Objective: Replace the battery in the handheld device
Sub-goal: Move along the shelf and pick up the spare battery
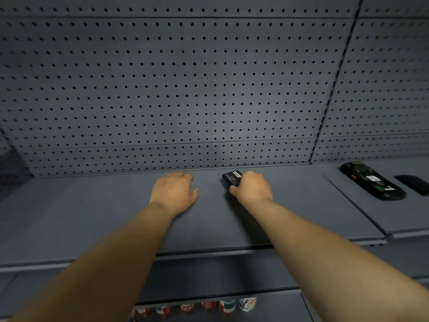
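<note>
**Right hand on battery, device lying far right on shelf**

Head view: both bare forearms reach forward over a dark grey shelf (92, 224) backed by a grey pegboard wall (174, 89). Right hand (251, 188) is curled over a small black battery (231, 178) near the far edge of the shelf, mid-right; grip pinching the battery, thumb on its near-left corner, fingers hidden over the right side. Battery's white label strip faces up; cannot tell if it is lifted or resting on the shelf. Left hand (175, 191) is palm-down just left of the battery, apart from it, fingers loosely spread and curled, holding nothing; looks to rest on the shelf surface.

Handheld device (372, 181) lies at the far right on the next shelf panel, well apart from both hands, back side up with its battery bay open and labels showing. A flat black cover (412, 183) lies just right of it, partly cut by the frame edge.

Near bottom edge, a row of cans (197, 307) on a lower level, blurred
</note>
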`<state>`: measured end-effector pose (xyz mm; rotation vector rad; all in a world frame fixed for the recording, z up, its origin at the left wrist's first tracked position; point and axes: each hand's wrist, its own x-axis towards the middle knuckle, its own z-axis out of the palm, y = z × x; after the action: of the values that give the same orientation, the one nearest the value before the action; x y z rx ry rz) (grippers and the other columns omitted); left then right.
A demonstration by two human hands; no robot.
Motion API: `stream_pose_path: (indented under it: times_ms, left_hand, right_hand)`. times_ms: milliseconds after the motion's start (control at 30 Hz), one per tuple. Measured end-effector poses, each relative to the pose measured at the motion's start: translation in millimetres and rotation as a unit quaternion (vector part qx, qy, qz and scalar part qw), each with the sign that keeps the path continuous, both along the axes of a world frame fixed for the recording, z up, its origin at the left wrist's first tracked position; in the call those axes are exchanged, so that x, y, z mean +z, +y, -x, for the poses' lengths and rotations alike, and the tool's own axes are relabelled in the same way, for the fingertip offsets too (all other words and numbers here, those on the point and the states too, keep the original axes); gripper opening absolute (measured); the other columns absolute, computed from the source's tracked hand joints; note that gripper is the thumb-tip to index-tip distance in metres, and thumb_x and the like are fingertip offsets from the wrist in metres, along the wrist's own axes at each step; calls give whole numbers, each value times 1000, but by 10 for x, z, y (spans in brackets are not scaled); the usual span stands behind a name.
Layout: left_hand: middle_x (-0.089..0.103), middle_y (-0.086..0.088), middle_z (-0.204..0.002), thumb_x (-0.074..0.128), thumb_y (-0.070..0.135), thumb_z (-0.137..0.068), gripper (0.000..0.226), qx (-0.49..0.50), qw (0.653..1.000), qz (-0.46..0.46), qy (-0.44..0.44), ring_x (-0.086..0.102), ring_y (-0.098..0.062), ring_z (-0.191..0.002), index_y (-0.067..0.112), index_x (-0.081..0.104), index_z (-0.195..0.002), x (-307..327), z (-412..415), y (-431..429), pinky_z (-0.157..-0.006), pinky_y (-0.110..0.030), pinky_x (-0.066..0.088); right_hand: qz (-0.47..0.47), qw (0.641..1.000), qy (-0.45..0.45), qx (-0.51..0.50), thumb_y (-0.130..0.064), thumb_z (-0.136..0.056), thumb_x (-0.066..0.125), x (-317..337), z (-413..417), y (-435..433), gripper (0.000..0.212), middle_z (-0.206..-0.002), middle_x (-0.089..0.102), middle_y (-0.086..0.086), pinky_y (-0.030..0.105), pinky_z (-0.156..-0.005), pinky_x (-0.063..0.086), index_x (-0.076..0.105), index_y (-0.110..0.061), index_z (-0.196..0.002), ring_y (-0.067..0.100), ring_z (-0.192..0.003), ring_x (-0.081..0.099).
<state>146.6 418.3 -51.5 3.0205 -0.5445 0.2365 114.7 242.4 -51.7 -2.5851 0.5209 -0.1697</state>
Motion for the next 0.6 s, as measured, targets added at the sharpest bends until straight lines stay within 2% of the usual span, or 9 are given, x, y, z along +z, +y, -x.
stream_pose_path:
  times_ms: [167, 400, 600]
  left_hand:
    - [55, -8, -132, 45, 40, -92, 47, -17, 1000, 0, -9, 49, -26, -123, 16, 48, -132, 73, 27, -311, -103, -37, 39]
    - [55, -7, -132, 45, 40, -92, 47, -31, 999, 1, -15, 49, -26, -123, 16, 49, -131, 129, 163, -1005, -102, -38, 39]
    - [55, -7, -132, 45, 40, -92, 47, -27, 999, 11, -15, 48, -26, -124, 15, 48, -132, 170, 449, -1749, -103, -37, 38]
  right_hand:
    - [-13, 999, -34, -12, -26, -85, 61, 160, 78, -291, 31, -108, 68, 17, 29, -68, 43, 63, -2, -105, 35, -97, 64]
    - [-19, 998, -55, -21, -26, -85, 61, 271, 277, -926, 29, -102, 69, 17, 28, -62, 40, 63, -2, -102, 29, -75, 52]
    - [-11, 998, -65, -5, -28, -84, 62, 352, 532, -1637, 32, -106, 69, 17, 29, -65, 42, 63, -3, -104, 33, -91, 63]
